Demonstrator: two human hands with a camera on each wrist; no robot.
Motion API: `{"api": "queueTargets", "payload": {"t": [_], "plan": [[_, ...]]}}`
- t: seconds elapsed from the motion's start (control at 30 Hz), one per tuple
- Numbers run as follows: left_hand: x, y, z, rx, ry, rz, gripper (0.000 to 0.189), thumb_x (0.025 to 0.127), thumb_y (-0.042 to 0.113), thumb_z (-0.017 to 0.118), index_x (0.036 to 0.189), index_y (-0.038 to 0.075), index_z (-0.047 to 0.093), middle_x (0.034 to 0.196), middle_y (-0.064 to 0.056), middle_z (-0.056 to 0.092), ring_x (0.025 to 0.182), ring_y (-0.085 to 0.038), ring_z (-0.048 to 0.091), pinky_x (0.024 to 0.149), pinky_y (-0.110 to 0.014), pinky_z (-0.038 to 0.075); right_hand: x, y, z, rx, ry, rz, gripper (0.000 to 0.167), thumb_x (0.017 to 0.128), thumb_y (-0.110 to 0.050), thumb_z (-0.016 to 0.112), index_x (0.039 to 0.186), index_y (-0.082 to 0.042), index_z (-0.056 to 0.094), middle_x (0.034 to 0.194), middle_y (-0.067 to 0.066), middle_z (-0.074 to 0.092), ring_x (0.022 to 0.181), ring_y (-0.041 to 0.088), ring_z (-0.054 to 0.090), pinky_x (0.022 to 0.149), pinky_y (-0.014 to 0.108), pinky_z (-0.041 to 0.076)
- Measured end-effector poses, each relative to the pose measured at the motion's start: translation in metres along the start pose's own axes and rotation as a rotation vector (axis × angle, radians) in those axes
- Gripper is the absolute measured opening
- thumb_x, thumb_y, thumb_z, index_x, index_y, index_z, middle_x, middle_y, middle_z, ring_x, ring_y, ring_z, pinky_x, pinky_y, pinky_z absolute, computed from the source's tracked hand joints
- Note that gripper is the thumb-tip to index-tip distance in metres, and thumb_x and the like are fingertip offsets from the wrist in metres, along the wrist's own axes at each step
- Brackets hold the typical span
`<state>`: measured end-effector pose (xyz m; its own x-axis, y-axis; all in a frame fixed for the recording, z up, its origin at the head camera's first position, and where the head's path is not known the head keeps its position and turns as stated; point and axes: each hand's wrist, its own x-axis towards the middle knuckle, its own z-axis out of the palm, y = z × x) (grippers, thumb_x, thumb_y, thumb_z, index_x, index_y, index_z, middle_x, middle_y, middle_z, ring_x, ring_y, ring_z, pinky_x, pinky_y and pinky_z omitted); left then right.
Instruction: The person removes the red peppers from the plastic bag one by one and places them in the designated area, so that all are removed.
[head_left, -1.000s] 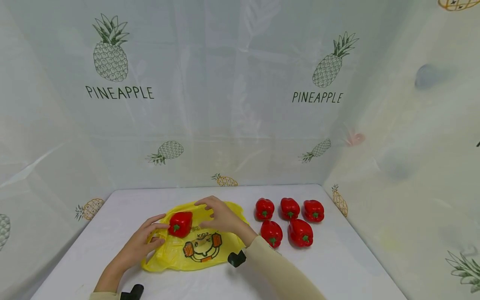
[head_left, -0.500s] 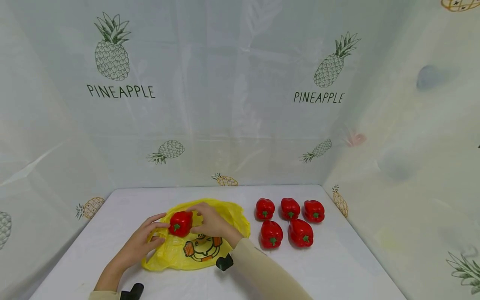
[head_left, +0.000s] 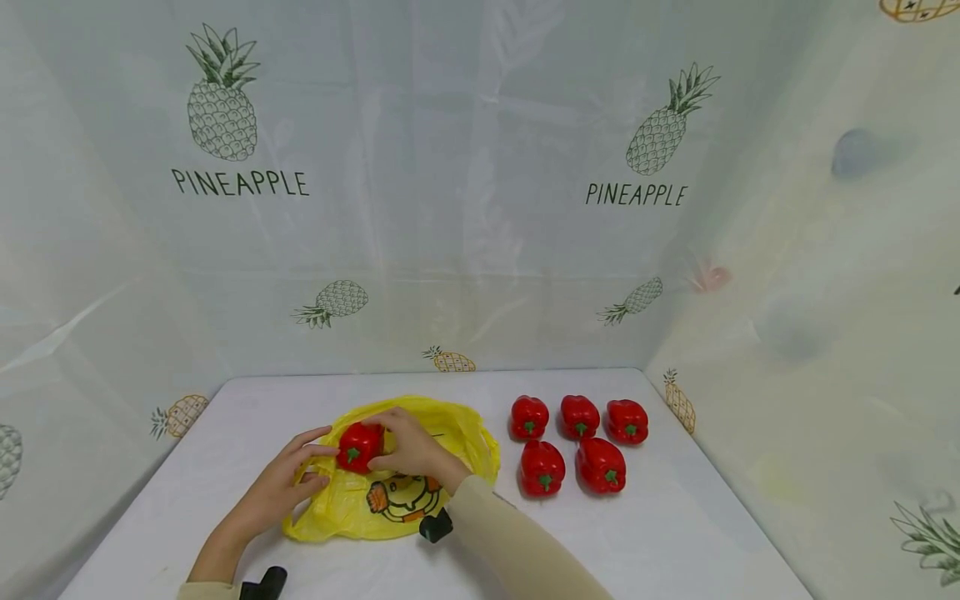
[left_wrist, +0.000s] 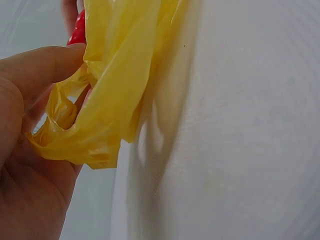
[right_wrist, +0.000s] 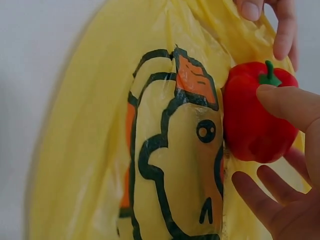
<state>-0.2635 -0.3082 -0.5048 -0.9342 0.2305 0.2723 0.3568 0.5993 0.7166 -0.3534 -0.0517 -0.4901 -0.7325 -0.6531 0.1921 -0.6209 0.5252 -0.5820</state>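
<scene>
A red bell pepper (head_left: 357, 450) with a green stem lies on the yellow plastic bag (head_left: 337, 517), near the bag's left end. My right hand (head_left: 408, 446) grips the pepper from the right. In the right wrist view its thumb lies over the pepper (right_wrist: 255, 130) near the stem, while two other fingers stay loose. At the bag's left end, my left hand (head_left: 281, 492) has two fingers stretched toward the pepper. The left wrist view has that hand's thumb (left_wrist: 50, 65) against the raised bag edge (left_wrist: 105, 100); the bag partly hides its other fingers.
Several more red bell peppers (head_left: 542, 469) stand in two rows on the white table (head_left: 675, 517), right of the bag. A pale curtain (head_left: 480, 208) with pineapple prints hangs behind and at both sides. Each wrist carries a black camera mount (head_left: 437, 526).
My right hand has come left and down from above the bag and taken hold of the pepper, which has shifted slightly left. The left hand has stayed in place.
</scene>
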Motion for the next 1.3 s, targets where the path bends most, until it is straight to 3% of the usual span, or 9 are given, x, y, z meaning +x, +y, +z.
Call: {"api": "queueTargets", "payload": {"t": [0.33, 0.77, 1.3], "plan": [[0.0, -0.001, 0.0, 0.003, -0.001, 0.009, 0.033, 0.097, 0.009, 0.077, 0.129, 0.017, 0.07, 0.165, -0.013, 0.039, 0.138, -0.043, 0.052, 0.093, -0.016, 0.054, 0.003, -0.005, 0.009, 0.004, 0.019, 0.025, 0.063, 0.093, -0.033, 0.085, 0.149, -0.03, 0.058, 0.14, -0.005, 0.055, 0.122, 0.006, 0.055, 0.097, 0.02, 0.053], [0.0, 0.001, 0.0, -0.014, -0.007, -0.011, 0.031, 0.098, 0.009, 0.077, 0.127, 0.016, 0.071, 0.166, -0.012, 0.038, 0.141, -0.042, 0.05, 0.093, -0.016, 0.055, -0.002, -0.001, 0.004, 0.051, -0.011, 0.016, 0.061, 0.091, -0.033, 0.087, 0.144, -0.029, 0.059, 0.146, -0.008, 0.057, 0.123, 0.007, 0.056, 0.095, 0.019, 0.054], [0.001, 0.002, 0.0, -0.011, -0.01, -0.02, 0.032, 0.098, 0.011, 0.076, 0.13, 0.011, 0.07, 0.167, -0.012, 0.037, 0.143, -0.043, 0.047, 0.094, -0.015, 0.054, -0.012, -0.003, -0.011, 0.04, -0.056, 0.004, 0.053, 0.091, -0.022, 0.087, 0.137, -0.024, 0.06, 0.141, -0.007, 0.061, 0.118, 0.006, 0.058, 0.095, 0.018, 0.053]]}}
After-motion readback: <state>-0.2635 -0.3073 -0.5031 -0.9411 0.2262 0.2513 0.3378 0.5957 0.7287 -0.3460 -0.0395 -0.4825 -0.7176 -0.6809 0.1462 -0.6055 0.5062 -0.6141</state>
